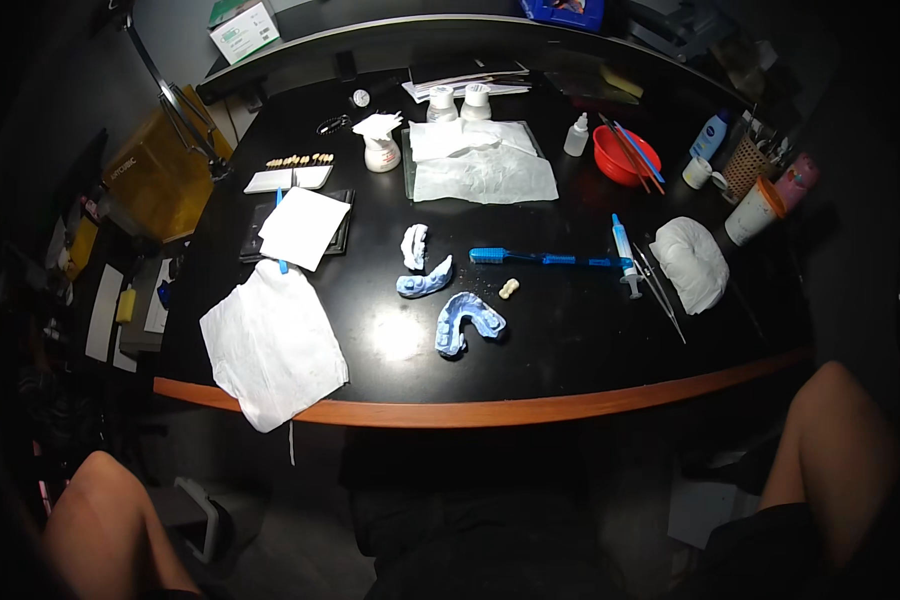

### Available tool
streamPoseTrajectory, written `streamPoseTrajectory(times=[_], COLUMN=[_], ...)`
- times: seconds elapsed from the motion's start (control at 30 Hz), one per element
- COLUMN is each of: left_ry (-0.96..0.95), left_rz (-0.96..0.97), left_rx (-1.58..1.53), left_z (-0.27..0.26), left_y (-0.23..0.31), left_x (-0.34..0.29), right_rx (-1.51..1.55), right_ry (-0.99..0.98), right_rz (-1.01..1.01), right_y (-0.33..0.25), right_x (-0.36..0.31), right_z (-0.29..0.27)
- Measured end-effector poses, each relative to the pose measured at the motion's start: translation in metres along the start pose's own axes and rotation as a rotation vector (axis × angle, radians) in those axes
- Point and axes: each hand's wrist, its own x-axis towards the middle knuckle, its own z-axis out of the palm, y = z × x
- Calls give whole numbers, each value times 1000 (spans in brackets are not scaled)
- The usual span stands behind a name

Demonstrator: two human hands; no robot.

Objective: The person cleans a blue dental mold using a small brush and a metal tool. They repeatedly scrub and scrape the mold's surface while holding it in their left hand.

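On black desk (590, 350), blue dental molds (426, 281), toothbrush (552, 258); syringe (622, 243)

Before me lie a blue U-shaped dental cast (460, 308), opening toward me, and a small cream tooth piece (509, 289) nearby

left knee (105, 505): bare, bent | right knee (828, 425): bare, bent (the pair well apart)

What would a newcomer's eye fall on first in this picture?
Probably the blue horseshoe-shaped dental model, centred near the front of the black table, with a blue toothbrush lying behind it to the right. Also striking are the red bowl at right rear and the white sheet overhanging the table at left front.
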Motion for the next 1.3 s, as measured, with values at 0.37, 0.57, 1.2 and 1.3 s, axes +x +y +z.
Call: streamPoseTrajectory(times=[0.37, 0.57, 1.2, 1.3], left_ry=[238, -99, -106, -149], left_rz=[-647, -406, -729, -803], left_rx=[471, -121, 1, 4], left_z=[79, 213, 237, 233], left_y=[-32, -138, -127, -129], left_x=[-15, -49, -67, -71], right_rx=[-48, -185, -715, -729], right_ry=[-71, -267, -534, -718], right_rz=[52, 538, 1394, 1524], right_y=[96, 204, 233, 233], right_x=[11, -51, -57, -53], right_z=[21, 105, -38, -25])
